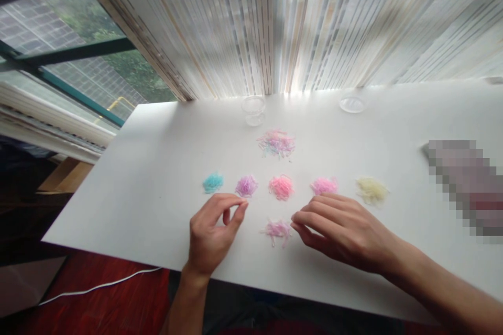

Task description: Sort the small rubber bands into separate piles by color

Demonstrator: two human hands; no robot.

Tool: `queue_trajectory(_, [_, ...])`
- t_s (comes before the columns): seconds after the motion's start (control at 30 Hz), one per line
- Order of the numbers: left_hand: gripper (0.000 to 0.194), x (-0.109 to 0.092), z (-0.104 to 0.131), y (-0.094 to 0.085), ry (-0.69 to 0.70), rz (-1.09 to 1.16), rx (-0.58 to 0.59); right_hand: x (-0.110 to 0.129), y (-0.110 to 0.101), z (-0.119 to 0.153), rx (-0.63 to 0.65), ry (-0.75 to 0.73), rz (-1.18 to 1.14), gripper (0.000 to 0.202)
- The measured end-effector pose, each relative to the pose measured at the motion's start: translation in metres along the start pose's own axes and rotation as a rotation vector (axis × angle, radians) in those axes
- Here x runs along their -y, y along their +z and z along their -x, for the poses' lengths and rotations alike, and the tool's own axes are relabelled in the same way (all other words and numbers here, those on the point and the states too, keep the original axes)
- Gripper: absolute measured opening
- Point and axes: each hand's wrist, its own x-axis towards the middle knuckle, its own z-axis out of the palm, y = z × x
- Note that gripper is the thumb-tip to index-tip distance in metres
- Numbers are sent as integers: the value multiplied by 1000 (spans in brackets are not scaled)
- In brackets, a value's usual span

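Observation:
My left hand [215,230] is closed in a pinch, thumb against forefinger, just in front of the purple pile of small elastic bands [247,186]. Whatever may be between the fingertips is too small to make out. My right hand [341,225] also has its fingertips pressed together, at the right edge of a small loose pile of mostly pink and purple bands [277,229]. Its grip content is hidden. In a row lie a blue pile [213,182], a coral pile [281,187], a pink pile [324,185] partly behind my right hand, and a pale yellow pile [371,190].
Behind the row is a larger mixed pile of bands [276,143]. A clear round container [253,111] and a clear lid [352,104] stand at the back of the white table [129,178], near the striped curtain [243,26]. A pixelated object [467,183] lies on the right.

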Motion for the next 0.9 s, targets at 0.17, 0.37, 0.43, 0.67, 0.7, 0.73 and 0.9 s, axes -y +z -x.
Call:
queue_trajectory(0.17, [4, 24, -12, -5, -31, -173, -61, -2, 1, 1, 27, 5, 10, 17])
queue_trajectory(0.37, [8, 28, -10, 4, -43, -339, -106, -3, 2, 1, 36, 2, 23, 20])
queue_trajectory(0.43, [9, 28, -7, 3, -32, -403, -113, -3, 2, 0, 36, 1, 21, 20])
queue_trajectory(0.67, [10, 27, 2, 2, -34, -437, -39, -3, 2, 1, 39, 5, 15, 18])
queue_trajectory(0.7, [11, 27, 2, 2, -34, -424, -27, -3, 2, 1, 39, 7, 14, 18])
queue_trajectory(0.73, [11, 27, 3, 2, -37, -401, -7, -3, 2, 1, 40, 9, 14, 18])
queue_trajectory(0.9, [13, 28, 5, 2, -89, -255, 92, -4, 3, 1, 41, 9, 19, 18])
